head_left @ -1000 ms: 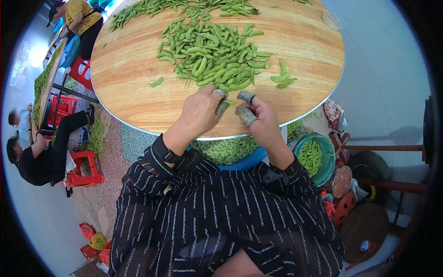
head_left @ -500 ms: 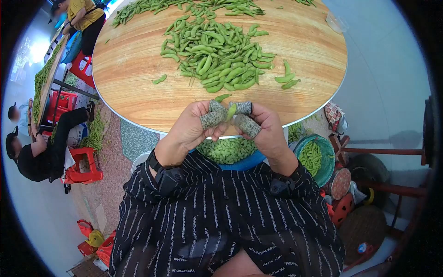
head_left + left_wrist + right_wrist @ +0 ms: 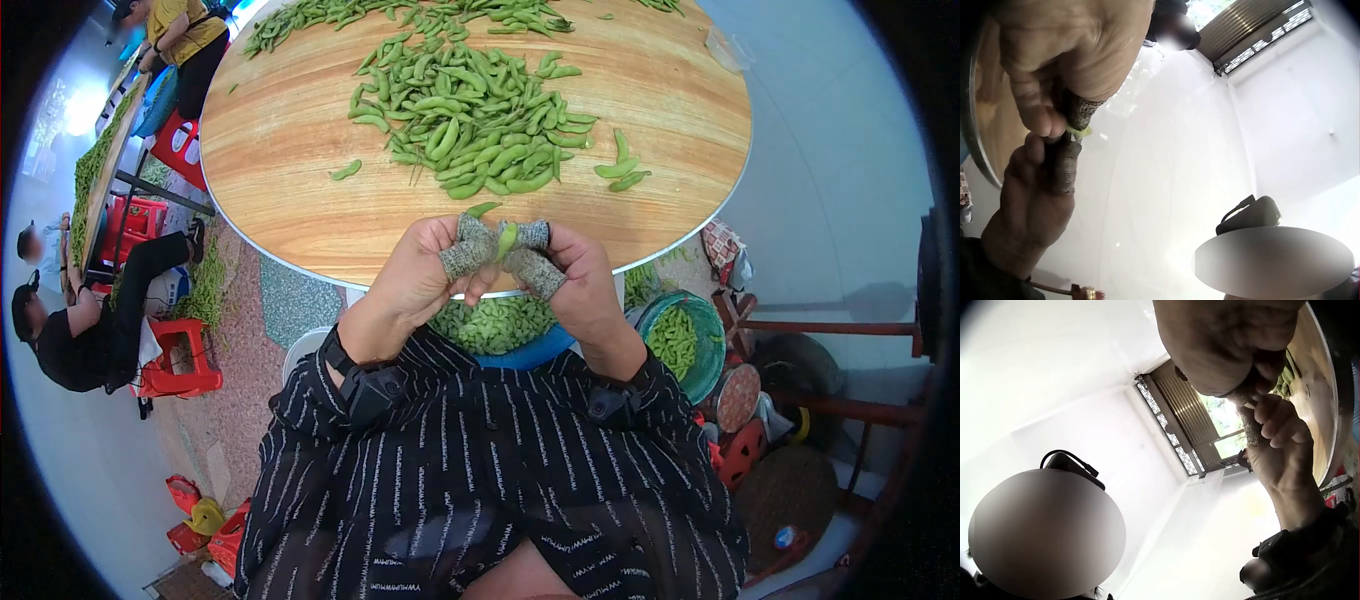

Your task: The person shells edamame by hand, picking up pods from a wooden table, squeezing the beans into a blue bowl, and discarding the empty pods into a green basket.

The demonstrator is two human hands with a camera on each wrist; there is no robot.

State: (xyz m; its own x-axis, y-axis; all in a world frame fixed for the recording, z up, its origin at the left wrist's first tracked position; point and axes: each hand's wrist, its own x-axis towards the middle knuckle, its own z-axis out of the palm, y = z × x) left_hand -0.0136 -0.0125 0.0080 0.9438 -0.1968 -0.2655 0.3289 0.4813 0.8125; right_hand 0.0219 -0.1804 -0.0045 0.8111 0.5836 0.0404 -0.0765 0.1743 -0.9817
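Observation:
Over the near edge of the round wooden table, both hands meet, thumbs and index fingers wrapped in grey speckled covers. Between their covered fingertips they pinch one green pod; it shows as a small green piece in the left wrist view. My left hand has its fingers curled, with another pod at its index finger. My right hand pinches from the other side. Beyond the hands lies a heap of pods.
Below the table edge stands a blue basin of pods. To its right is a green basket holding pods. A few loose pods lie right of the heap. People and red stools are at the left.
Both hands have drawn back from the heap toward the table's near edge and come together on a pod. Over the last half second they have barely moved.

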